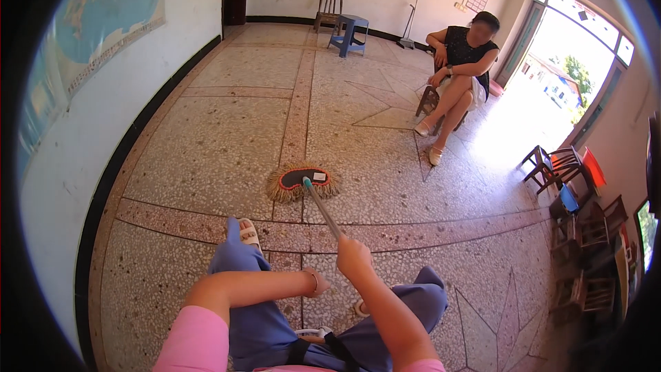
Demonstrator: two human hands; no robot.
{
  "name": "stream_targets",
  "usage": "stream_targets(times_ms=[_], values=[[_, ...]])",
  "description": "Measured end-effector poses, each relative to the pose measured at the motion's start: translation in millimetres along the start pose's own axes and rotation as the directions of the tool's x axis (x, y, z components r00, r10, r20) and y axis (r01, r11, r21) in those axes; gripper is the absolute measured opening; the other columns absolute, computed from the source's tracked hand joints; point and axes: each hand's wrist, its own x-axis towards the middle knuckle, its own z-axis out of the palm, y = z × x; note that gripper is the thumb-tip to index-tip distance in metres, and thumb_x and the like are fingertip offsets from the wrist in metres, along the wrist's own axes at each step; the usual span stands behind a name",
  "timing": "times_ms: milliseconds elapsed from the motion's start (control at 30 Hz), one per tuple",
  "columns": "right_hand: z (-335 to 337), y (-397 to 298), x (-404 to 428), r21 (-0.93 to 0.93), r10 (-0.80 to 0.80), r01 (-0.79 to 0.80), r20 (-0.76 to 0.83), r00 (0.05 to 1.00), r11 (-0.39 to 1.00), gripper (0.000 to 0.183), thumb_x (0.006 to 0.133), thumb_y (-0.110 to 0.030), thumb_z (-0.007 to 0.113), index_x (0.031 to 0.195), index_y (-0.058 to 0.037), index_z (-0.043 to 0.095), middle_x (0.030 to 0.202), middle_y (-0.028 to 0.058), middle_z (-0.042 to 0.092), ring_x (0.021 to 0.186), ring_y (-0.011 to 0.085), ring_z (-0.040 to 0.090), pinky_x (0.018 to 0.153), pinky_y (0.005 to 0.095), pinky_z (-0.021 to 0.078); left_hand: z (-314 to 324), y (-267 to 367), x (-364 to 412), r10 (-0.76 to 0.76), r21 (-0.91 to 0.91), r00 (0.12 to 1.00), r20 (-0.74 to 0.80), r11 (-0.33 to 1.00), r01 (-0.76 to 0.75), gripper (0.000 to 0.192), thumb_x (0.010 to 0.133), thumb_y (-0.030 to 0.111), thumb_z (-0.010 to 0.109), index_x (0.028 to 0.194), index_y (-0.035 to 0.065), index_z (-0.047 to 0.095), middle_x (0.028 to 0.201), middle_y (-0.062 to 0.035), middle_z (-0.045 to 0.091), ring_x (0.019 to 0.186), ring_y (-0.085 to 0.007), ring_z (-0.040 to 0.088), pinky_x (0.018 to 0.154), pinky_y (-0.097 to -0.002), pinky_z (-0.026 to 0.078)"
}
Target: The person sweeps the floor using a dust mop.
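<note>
My right hand (354, 257) is closed around the metal handle of a mop (303, 181). The mop's wide head has beige string fringe, a dark top with a red edge and a small white label, and it lies flat on the speckled terrazzo floor (222, 155) ahead of my feet. From a teal joint on the head, the handle slants back towards me. My left hand (316, 282) is low in front of my body, left of the right hand and apart from the visible handle, with a thin bracelet at the wrist. Its fingers are partly hidden, so their pose is unclear.
A person (465, 62) sits cross-legged on a chair at the upper right, near an open doorway (557, 72). A blue plastic stool (351, 33), a wooden chair (329, 10) and a long-handled dustpan (407, 41) stand at the back. Several wooden chairs (555, 165) line the right side; a wall (139, 72) runs along the left.
</note>
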Motion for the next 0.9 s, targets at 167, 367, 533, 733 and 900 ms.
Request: stream_targets(times_ms=[167, 367, 533, 733, 900], values=[[9, -14, 52, -0.053, 0.031, -0.03, 0.008, 0.999, 0.998, 0.018, 0.08, -0.01, 0.048, 0.097, -0.004, 0.05, 0.081, 0.0206, 0.06, 0.077, 0.0353, 0.061, 0.066, 0.043, 0.0501, 43, -22, 23, 0.053, -0.12, 0.997, -0.053, 0.991, -0.059, 0.04, 0.086, 0.021, 0.036, 0.126, 0.0162, 0.04, 0.111, -0.0158, 0.055, 0.105, -0.0299, 0.052, 0.075, -0.0443, 0.046], [6, 13, 47, -0.042, 0.069, -0.066, 0.052, 0.996, 0.997, 0.025, 0.082, -0.015, 0.048, 0.106, -0.0077, 0.048, 0.081, 0.02, 0.06, 0.077, 0.0371, 0.06, 0.067, 0.0456, 0.0483, 33, -30, 21, 0.052, 0.012, 0.987, 0.15, 0.998, -0.054, 0.049, 0.079, 0.012, 0.051, 0.126, 0.0142, 0.037, 0.112, -0.0138, 0.056, 0.101, -0.0289, 0.055, 0.071, -0.0453, 0.047], [-56, 6, -23, -0.073, 0.095, -0.084, 0.168, 0.981, 0.994, 0.028, 0.082, -0.017, 0.05, 0.108, -0.0085, 0.046, 0.082, 0.0206, 0.06, 0.076, 0.0375, 0.06, 0.066, 0.0454, 0.0477, 3, -31, -12, 0.06, -0.054, 0.997, -0.039, 0.997, -0.062, 0.039, 0.078, 0.012, 0.055, 0.117, 0.0107, 0.051, 0.112, -0.0111, 0.057, 0.099, -0.0272, 0.057, 0.072, -0.0404, 0.048], [-115, -10, -77, -0.12, 0.211, -0.193, 0.165, 0.963, 0.974, 0.033, 0.079, -0.021, 0.055, 0.111, -0.0129, 0.052, 0.077, 0.0186, 0.059, 0.073, 0.0377, 0.058, 0.067, 0.0444, 0.0458, 9, -34, -22, 0.198, 0.078, 0.98, -0.003, 0.977, -0.197, 0.035, 0.08, 0.013, 0.047, 0.115, 0.0121, 0.047, 0.101, -0.0119, 0.06, 0.099, -0.03, 0.057, 0.072, -0.0441, 0.046], [-117, -27, -39, -0.087, 0.201, -0.19, 0.139, 0.97, 0.978, 0.033, 0.079, -0.02, 0.055, 0.111, -0.0134, 0.053, 0.074, 0.0183, 0.059, 0.071, 0.0377, 0.058, 0.066, 0.0455, 0.0446, 10, -34, -24, 0.257, 0.049, 0.966, -0.019, 0.965, -0.256, 0.033, 0.076, 0.013, 0.056, 0.109, 0.0116, 0.055, 0.103, -0.0096, 0.061, 0.097, -0.0277, 0.058, 0.071, -0.0423, 0.047]])
